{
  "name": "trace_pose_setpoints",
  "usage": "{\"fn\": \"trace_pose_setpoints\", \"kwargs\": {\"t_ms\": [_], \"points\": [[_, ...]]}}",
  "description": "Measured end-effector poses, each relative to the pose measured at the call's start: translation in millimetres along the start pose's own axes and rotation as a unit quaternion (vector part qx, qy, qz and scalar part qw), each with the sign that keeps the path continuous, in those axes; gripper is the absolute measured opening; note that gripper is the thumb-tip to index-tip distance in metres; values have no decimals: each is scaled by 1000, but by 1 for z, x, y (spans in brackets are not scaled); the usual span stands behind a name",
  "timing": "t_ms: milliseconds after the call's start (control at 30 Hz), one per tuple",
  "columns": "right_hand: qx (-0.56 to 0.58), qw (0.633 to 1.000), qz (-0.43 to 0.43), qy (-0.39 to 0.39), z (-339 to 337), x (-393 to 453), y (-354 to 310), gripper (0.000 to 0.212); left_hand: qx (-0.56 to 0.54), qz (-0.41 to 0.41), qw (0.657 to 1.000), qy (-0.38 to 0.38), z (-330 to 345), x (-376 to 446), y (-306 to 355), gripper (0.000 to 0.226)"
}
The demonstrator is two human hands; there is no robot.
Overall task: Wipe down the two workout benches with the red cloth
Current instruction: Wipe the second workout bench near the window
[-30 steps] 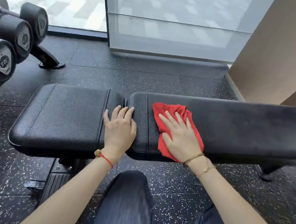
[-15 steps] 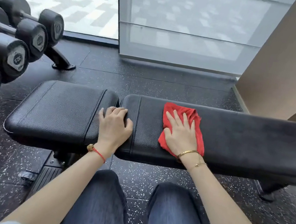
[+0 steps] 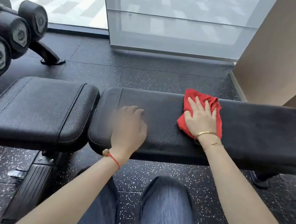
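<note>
A black padded workout bench lies across the view, made of a short seat pad (image 3: 37, 108) on the left and a long back pad (image 3: 256, 133) on the right. The red cloth (image 3: 212, 102) is spread on the long pad near its far edge. My right hand (image 3: 201, 118) presses flat on the cloth with fingers straight and spread. My left hand (image 3: 128, 126) rests on the long pad near its left end, fingers loosely bent, blurred by motion. A second bench is not in view.
A rack of black dumbbells (image 3: 18, 33) stands at the left, its foot (image 3: 49, 55) on the speckled rubber floor. A glass wall (image 3: 177, 19) is behind the bench and a tan wall (image 3: 287, 56) at the right. My knees in jeans (image 3: 162, 211) are below the bench.
My right hand has slid the red cloth to the right along the long pad. My left hand has moved right, off the gap between the pads onto the long pad.
</note>
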State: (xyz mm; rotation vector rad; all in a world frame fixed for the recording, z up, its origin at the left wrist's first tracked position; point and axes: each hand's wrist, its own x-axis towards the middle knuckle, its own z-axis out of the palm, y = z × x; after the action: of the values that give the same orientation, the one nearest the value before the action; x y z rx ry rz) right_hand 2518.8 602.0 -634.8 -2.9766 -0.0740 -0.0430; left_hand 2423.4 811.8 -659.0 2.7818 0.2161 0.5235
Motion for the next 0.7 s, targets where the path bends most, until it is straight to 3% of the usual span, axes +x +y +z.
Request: {"fn": "trace_pose_setpoints", "kwargs": {"t_ms": [67,167,300,400,533,633,700], "points": [[-6,1000,-20,-3,0,1,-16,58,3,-2,1000,8,1,0,1,45],[-1,992,-129,-3,7,-28,-37,60,5,-2,1000,19,2,-1,1,42],[16,980,-198,0,7,-62,-17,60,1,1,1000,20,2,-2,1,41],[16,986,-165,15,2,-62,21,60,4,1,1000,19,1,-2,2,39],[-2,1000,-24,13,-9,-29,74,58,6,4,1000,25,2,-3,3,39],[7,999,51,-1,-13,-3,72,57,1,4,1000,27,2,-2,4,40],[8,999,37,-3,-10,-1,52,58,-3,5,1000,26,2,-3,3,39]]}}
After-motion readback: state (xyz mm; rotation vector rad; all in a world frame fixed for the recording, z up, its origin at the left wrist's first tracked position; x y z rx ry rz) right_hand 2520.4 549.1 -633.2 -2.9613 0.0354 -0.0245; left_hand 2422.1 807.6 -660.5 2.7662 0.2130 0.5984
